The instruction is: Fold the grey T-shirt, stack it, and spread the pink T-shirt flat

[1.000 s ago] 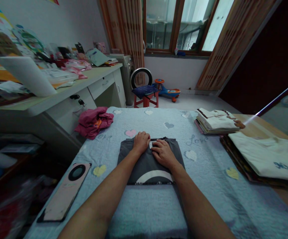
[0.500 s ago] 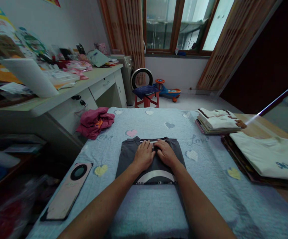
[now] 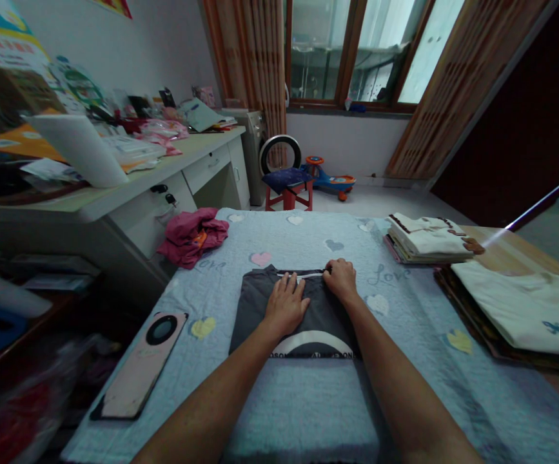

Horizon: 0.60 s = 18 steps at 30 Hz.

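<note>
A folded dark grey T-shirt (image 3: 254,309) with a white arc print lies on the light blue bedspread (image 3: 308,399) in front of me. My left hand (image 3: 286,304) rests flat on the shirt's middle, fingers spread toward the collar. My right hand (image 3: 341,278) sits at the shirt's far right corner, fingers curled and pinching the fabric near the collar edge.
A crumpled pink garment (image 3: 192,235) lies at the bed's far left. A phone-shaped board (image 3: 141,364) lies at the near left. Folded clothes (image 3: 427,238) are stacked at the far right, a cream garment (image 3: 521,303) beside them. A cluttered desk (image 3: 115,193) stands left, a red stool (image 3: 289,183) beyond.
Both hands were together at the shirt's collar. The left hand has flattened on the middle, and the right hand has slid right to the far right corner.
</note>
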Each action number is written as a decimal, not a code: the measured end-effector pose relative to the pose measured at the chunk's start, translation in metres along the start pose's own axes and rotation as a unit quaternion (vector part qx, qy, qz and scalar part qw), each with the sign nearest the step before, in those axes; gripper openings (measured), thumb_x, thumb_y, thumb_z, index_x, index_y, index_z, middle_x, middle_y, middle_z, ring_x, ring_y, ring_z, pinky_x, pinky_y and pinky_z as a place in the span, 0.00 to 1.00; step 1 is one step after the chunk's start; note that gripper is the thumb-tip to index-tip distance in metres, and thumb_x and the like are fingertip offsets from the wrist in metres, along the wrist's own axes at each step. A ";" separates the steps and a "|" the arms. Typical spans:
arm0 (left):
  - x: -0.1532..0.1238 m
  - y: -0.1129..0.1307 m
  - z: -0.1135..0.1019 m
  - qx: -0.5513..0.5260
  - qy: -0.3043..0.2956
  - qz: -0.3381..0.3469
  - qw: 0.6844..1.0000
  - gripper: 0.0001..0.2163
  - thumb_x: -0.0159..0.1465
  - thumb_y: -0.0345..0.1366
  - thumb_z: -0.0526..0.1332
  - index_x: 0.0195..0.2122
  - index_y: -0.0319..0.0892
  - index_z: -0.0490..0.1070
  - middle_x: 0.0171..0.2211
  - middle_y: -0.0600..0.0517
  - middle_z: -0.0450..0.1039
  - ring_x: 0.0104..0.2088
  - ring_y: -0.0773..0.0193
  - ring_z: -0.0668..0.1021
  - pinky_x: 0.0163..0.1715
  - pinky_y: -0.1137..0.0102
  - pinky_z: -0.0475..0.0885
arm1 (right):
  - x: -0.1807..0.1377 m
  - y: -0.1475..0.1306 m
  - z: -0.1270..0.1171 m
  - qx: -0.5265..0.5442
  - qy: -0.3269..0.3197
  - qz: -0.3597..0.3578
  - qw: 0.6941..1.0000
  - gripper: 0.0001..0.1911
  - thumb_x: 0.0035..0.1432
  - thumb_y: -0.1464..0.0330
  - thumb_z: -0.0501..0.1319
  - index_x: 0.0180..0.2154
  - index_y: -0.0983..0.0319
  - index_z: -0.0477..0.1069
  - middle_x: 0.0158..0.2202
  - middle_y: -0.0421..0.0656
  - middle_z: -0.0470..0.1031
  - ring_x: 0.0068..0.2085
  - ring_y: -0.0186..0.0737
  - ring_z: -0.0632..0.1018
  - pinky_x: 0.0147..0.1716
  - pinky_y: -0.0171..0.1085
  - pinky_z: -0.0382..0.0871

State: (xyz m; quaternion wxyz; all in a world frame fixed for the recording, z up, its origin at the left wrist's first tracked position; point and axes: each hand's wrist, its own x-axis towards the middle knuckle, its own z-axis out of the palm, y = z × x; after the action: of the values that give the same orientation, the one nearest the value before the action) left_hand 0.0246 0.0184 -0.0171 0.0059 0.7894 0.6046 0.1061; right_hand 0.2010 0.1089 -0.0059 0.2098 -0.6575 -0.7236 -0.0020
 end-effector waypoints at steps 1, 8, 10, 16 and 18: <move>0.000 0.000 0.000 0.000 0.001 0.000 1.000 0.25 0.70 0.48 0.51 0.65 0.44 0.60 0.68 0.44 0.56 0.69 0.47 0.56 0.65 0.53 0.55 | 0.001 -0.002 0.000 -0.004 -0.001 0.006 1.000 0.10 0.56 0.70 0.59 0.37 0.59 0.79 0.39 0.52 0.76 0.43 0.50 0.73 0.42 0.44 0.66; -0.001 0.001 0.000 0.004 0.001 0.003 1.000 0.28 0.70 0.52 0.50 0.66 0.43 0.59 0.69 0.43 0.55 0.69 0.47 0.55 0.66 0.53 0.54 | -0.006 -0.013 0.001 -0.009 0.012 0.056 0.998 0.11 0.60 0.70 0.57 0.40 0.61 0.77 0.43 0.55 0.73 0.47 0.53 0.70 0.45 0.46 0.63; -0.001 0.001 0.000 0.012 0.005 0.005 1.000 0.28 0.70 0.52 0.50 0.66 0.43 0.60 0.69 0.43 0.55 0.69 0.47 0.56 0.66 0.53 0.53 | -0.008 -0.015 0.001 -0.018 0.025 0.056 0.998 0.10 0.60 0.70 0.58 0.41 0.61 0.76 0.44 0.54 0.72 0.49 0.53 0.69 0.45 0.46 0.62; -0.002 0.001 0.001 0.027 0.012 0.005 1.000 0.28 0.70 0.53 0.48 0.66 0.45 0.60 0.69 0.43 0.56 0.69 0.47 0.56 0.66 0.49 0.51 | -0.016 -0.019 -0.013 -0.010 0.031 0.039 0.999 0.13 0.61 0.67 0.58 0.47 0.64 0.70 0.46 0.51 0.71 0.49 0.50 0.69 0.48 0.42 0.61; -0.002 0.001 0.000 0.025 0.010 0.005 1.000 0.28 0.70 0.53 0.48 0.67 0.45 0.60 0.69 0.43 0.55 0.69 0.47 0.56 0.66 0.49 0.51 | -0.023 -0.019 -0.017 0.010 0.012 0.022 1.000 0.13 0.63 0.68 0.55 0.48 0.65 0.69 0.46 0.51 0.72 0.49 0.48 0.70 0.49 0.41 0.62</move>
State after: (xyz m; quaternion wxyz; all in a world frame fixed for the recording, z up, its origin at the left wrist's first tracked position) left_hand 0.0255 0.0162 -0.0177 -0.0199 0.7912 0.6032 0.0986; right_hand 0.1889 0.0797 0.0078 0.2249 -0.6709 -0.7066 0.0025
